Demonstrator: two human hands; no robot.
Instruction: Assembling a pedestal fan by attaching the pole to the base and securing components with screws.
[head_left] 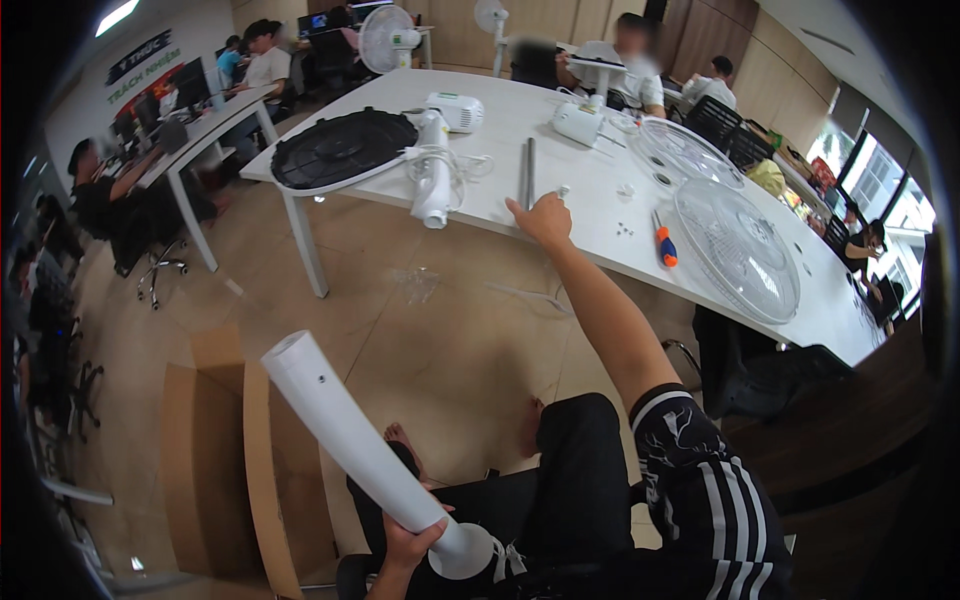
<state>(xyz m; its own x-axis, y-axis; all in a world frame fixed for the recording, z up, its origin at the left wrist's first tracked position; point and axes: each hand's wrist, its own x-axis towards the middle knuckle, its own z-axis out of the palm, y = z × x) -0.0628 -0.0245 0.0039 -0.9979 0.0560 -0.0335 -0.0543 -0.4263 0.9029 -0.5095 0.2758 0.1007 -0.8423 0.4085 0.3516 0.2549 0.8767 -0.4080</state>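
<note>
My left hand (411, 541) is closed around the lower end of a long white tube (350, 420). The tube leans up and to the left, with a small hole near its upper end and a round flange at its foot by my lap. On the table's near edge rests my right hand (544, 219), thumb out to the side and fingers curled, at a small white part (563, 191). Just beyond that hand lies a grey metal pipe (527, 172). A fan's white motor housing and neck (432, 165), with a coiled cord, lies left of the pipe.
On the white table (600, 215) are a black round fan base (345, 148), a wire fan guard (737, 245), another guard behind it, an orange-blue screwdriver (665, 243) and small screws. An open cardboard box (262, 480) stands at my left. People sit around the room.
</note>
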